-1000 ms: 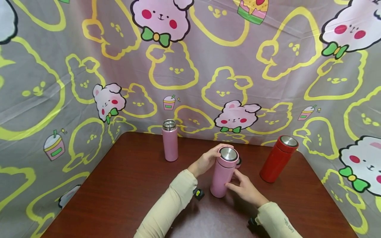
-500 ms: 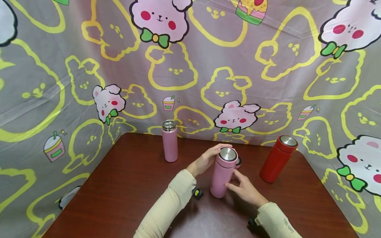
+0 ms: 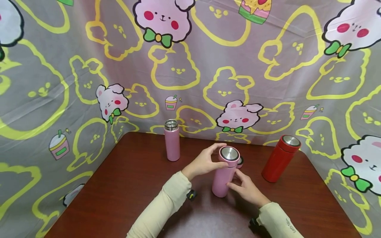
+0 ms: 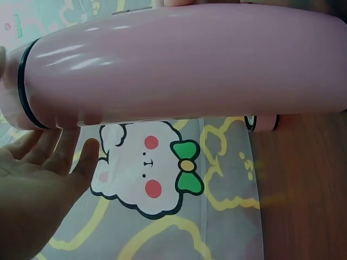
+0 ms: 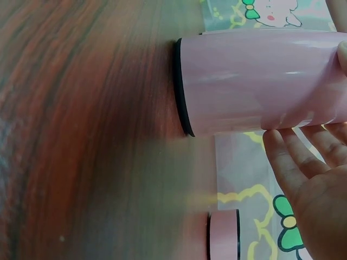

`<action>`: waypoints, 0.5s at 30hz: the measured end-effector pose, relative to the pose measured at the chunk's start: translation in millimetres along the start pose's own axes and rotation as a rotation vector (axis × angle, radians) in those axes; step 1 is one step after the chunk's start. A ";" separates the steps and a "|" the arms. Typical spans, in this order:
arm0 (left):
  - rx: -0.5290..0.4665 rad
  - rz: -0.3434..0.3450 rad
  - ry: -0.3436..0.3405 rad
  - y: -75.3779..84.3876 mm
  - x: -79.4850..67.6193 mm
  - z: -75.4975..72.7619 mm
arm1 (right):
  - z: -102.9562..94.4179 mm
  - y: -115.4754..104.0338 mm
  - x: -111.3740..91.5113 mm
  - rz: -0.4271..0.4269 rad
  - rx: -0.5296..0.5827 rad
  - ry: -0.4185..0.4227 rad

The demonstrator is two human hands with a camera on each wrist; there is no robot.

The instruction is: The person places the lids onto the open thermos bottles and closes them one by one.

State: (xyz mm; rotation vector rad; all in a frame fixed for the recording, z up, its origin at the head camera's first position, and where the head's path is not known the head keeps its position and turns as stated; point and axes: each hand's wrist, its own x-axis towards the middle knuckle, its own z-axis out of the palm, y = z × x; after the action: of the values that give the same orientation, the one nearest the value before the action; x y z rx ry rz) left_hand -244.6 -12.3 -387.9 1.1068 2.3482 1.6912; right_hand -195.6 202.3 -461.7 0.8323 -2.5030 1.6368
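Note:
A pink thermos point(image 3: 221, 183) stands upright on the table, its lid point(image 3: 230, 153) topped by a silver disc. At that lid my left hand point(image 3: 203, 163) has its thumb across the front and its fingers round the far side. Lower down, my right hand point(image 3: 249, 191) holds the body from the right, thumb in front and fingers behind. The left wrist view shows a dark seam between lid and body, with fingers point(image 4: 68, 149) against the lid end. In the right wrist view, the dark base point(image 5: 182, 89) sits at the tabletop. A loose pink lid point(image 5: 223, 235) lies behind, mostly hidden in the head view.
An open pink thermos point(image 3: 172, 143) with a bare steel mouth stands at the back left. A red thermos point(image 3: 279, 160) with its lid on is at the right. Patterned cloth point(image 3: 190, 72) walls in the brown table point(image 3: 128, 185).
My left hand has shifted its hold on the lid: the thumb has come round to the front and the wrist has moved slightly left. My right hand keeps its place on the body.

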 end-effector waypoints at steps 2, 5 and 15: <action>0.012 -0.013 0.024 0.3 0.9 1.5 | -0.8 -4.8 0.0 -0.006 -0.009 -0.004; 0.002 -0.020 0.042 -0.3 1.4 2.2 | -0.3 7.3 0.8 -0.006 -0.012 0.003; -0.106 -0.021 0.026 -4.1 3.6 2.1 | 1.1 31.0 0.1 -0.009 0.014 0.024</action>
State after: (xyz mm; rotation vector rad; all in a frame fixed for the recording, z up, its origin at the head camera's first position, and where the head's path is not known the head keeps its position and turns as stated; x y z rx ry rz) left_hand -248.5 -9.1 -390.9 1.0455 2.2464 1.8111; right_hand -209.4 210.6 -488.1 0.8194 -2.4711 1.6537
